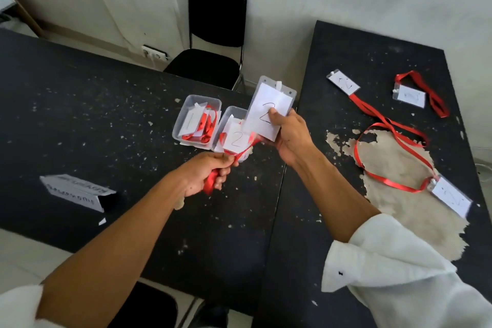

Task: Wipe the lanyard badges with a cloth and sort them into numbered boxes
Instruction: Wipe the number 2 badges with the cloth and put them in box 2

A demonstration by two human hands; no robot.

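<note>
My right hand [291, 136] holds up a clear badge holder [269, 106] with a white card marked 2. Its red lanyard [213, 181] runs down to my left hand [206, 172], which is closed around the bunched ribbon. Just behind the hands stand two clear plastic boxes: box 1 [186, 106] on the left and box 2 [229, 117] beside it, each holding paper cards and red ribbon. No cloth is visible.
Three more badges lie on the right black table: a far badge [343, 85], a second badge [410, 96] with a bunched lanyard, and a near badge [451, 198] on a worn patch. A folded white name card [77, 192] sits at left. A black chair [217, 34] stands behind.
</note>
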